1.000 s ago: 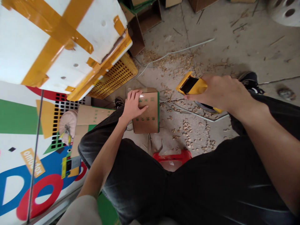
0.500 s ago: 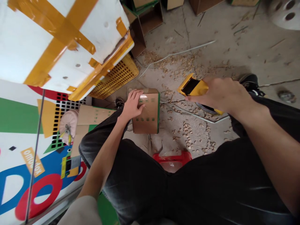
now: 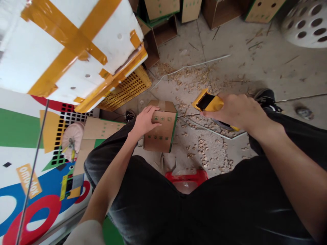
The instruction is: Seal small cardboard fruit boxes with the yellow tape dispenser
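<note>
My left hand [image 3: 145, 121] grips the upper left corner of a small cardboard box [image 3: 160, 131], which has green printed symbols and a green-edged side. The box stands on the concrete floor [image 3: 245, 58] between my feet, with a strip of tan tape across its far flap. My right hand [image 3: 233, 110] is shut around a yellow tape dispenser [image 3: 208, 101], holding it in the air to the right of the box. The dispenser's tape roll is mostly hidden beneath my hand.
A white foam box [image 3: 68, 44] bound with orange tape and a yellow plastic crate [image 3: 127, 90] stand to the left, above a printed banner [image 3: 22, 163]. Cardboard boxes [image 3: 160, 17] stand at the back. Wood shavings and a white cable [image 3: 194, 66] lie on the floor. A red stool [image 3: 186, 180] sits below my knees.
The cardboard box has turned slightly clockwise under my left hand. My right hand and the dispenser have moved little, and the whole view has shifted slightly.
</note>
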A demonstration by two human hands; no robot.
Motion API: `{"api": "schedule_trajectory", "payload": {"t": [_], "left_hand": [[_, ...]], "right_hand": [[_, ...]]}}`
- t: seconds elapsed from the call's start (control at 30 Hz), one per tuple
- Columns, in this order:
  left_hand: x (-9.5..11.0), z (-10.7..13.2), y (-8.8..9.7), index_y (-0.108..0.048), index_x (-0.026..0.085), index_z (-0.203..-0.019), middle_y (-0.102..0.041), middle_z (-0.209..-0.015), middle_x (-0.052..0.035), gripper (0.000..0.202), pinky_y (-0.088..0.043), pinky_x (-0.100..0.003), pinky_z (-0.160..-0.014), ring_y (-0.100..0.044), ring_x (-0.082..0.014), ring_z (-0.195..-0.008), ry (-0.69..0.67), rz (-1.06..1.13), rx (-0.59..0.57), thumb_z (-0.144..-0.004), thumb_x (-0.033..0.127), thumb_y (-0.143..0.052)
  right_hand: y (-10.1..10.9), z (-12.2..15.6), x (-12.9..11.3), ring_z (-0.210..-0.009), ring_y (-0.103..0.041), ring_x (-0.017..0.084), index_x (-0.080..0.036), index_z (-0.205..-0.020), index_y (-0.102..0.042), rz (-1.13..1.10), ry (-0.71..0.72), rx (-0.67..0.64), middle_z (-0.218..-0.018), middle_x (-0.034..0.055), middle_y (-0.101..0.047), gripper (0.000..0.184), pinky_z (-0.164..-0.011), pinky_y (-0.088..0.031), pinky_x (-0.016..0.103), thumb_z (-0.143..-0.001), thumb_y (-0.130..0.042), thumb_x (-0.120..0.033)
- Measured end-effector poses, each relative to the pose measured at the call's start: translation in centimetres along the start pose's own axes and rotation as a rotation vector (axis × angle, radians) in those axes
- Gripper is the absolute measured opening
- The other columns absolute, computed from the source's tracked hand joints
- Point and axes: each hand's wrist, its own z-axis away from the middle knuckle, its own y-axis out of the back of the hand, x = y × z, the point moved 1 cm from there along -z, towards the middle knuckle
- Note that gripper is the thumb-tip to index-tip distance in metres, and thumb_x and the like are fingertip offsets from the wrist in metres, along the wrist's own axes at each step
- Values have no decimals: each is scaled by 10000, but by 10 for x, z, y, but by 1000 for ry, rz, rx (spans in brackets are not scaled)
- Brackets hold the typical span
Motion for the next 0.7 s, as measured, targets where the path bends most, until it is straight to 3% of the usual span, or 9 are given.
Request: {"api": "schedule_trajectory", "payload": {"t": [0.17,0.23,0.4,0.53,0.7], "left_hand": [[-3,0,-1,-570,238,-1266,-695,-1336,-149,644,-396,-630,-1178,-635,-401,-1279,49,-94,41,-773,448,-926],[-5,-1,-1,-608,237,-1191,-723,-1258,-131,534,-445,-596,-1147,-673,-380,-1209,63,-69,69,-801,453,-902],[-13,-2,-1,-676,251,-1025,-772,-1152,-99,300,-594,-487,-914,-734,-337,-1060,129,26,126,-879,468,-822],[-15,-2,-2,-727,247,-979,-807,-1133,-89,194,-610,-465,-905,-762,-316,-1034,140,70,179,-905,410,-801],[-13,-3,-2,-798,236,-1051,-823,-1156,-70,142,-614,-465,-983,-780,-293,-1082,153,146,235,-963,294,-702]], "right_hand": [[0,0,0,-951,-729,440,-172,-1197,-711,-3,-16,-1,-1011,228,-760,858,-746,-500,469,-796,-488,-897],[0,0,0,-959,-728,444,-171,-1206,-710,0,-12,8,-1009,228,-760,857,-746,-502,469,-797,-489,-892],[0,0,-1,-994,-728,461,-168,-1221,-707,-4,-13,13,-1037,238,-762,880,-753,-503,473,-793,-483,-905],[1,0,-1,-985,-730,465,-168,-1222,-707,-5,-18,4,-1039,244,-764,868,-745,-496,474,-798,-493,-895],[1,1,-1,-969,-731,467,-169,-1216,-709,-6,-17,-13,-1034,241,-765,858,-725,-479,469,-800,-495,-888]]}}
